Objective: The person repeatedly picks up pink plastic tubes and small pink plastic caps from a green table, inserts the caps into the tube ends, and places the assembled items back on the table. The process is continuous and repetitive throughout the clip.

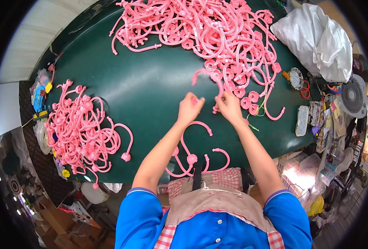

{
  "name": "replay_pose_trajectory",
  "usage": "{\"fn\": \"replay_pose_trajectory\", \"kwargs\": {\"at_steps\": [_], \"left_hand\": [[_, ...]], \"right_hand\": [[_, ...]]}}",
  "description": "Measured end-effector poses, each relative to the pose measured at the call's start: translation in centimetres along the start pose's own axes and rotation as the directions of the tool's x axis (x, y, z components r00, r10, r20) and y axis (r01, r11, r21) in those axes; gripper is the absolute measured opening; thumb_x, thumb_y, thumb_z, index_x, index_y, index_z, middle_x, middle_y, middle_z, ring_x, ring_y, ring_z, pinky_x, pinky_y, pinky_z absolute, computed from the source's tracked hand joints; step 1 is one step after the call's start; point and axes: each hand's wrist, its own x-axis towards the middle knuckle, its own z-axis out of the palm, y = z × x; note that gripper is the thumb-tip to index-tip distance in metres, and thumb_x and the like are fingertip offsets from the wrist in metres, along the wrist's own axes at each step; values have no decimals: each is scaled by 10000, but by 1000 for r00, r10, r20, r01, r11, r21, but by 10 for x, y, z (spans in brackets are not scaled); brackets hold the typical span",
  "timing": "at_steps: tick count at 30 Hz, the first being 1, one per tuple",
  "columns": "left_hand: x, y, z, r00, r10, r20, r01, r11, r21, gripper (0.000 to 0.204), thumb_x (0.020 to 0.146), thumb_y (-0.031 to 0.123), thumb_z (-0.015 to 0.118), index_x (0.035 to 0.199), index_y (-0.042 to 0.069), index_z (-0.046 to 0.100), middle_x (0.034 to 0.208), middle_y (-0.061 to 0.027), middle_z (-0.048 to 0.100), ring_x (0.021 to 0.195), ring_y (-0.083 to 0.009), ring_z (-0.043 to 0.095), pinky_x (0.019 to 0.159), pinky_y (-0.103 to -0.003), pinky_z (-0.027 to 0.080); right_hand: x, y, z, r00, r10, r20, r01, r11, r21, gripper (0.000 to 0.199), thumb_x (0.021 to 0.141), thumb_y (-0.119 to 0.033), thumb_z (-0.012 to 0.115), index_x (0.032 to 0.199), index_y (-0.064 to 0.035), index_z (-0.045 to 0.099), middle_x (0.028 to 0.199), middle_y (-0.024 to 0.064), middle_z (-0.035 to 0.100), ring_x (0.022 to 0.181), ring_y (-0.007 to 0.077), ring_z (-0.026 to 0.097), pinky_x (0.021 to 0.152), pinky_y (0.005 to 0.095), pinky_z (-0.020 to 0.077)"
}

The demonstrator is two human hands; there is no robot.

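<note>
My right hand [229, 107] pinches a curved pink plastic tube [221, 86] near its lower end, and the tube's bend arches up and to the left. Just left of it, my left hand [191, 107] is closed round a small pink plastic piece [195, 101], mostly hidden by the fingers. Beyond my right hand lie loose pink flower-shaped cups [245, 103], at the near edge of a big heap of pink tubes [208, 25]. Between my forearms, close to my apron, rest several curved tubes [184, 143], one with a rounded pink cap [191, 159] on it.
A second heap of pink tubes [80, 128] sits on the left of the dark green table [146, 87]. Along the right side are a white sack [316, 41], a round metal bowl [295, 79], red-handled scissors [305, 89], an oblong tin [302, 120] and a fan [353, 95].
</note>
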Motion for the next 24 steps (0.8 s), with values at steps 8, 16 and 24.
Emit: {"fn": "replay_pose_trajectory", "kwargs": {"at_steps": [8, 16, 24], "left_hand": [[-63, 33, 24, 838, -156, 523, 544, 320, -776, 378, 1045, 443, 501, 955, 94, 614, 655, 8, 518, 414, -49, 286, 384, -204, 207], [-81, -3, -97, 886, -24, 464, 191, 930, -315, 371, 1015, 402, 552, 873, 70, 634, 670, 50, 484, 478, -16, 328, 405, -215, 195], [-92, 55, 39, 821, 454, 345, -564, 556, 611, 727, 665, 333, 873, 1332, 159, 641, 1415, -201, 525, 1370, -425, 441, 1138, -574, 349]], "right_hand": [[-100, -18, 29, 932, -122, -341, 280, 839, 466, 134, 1032, -95, 632, 1054, 37, 628, 972, 79, 707, 843, 129, 727, 708, 250, 570], [-62, -5, -6, 969, -245, -7, 246, 969, 29, 627, 827, -123, 805, 1371, -6, 516, 1354, 168, 524, 888, 260, 703, 829, 400, 562], [64, 17, -71, 920, -365, -144, 313, 903, -293, 241, 900, -195, 744, 991, 26, 711, 842, 138, 691, 773, 277, 691, 714, 393, 542]]}}
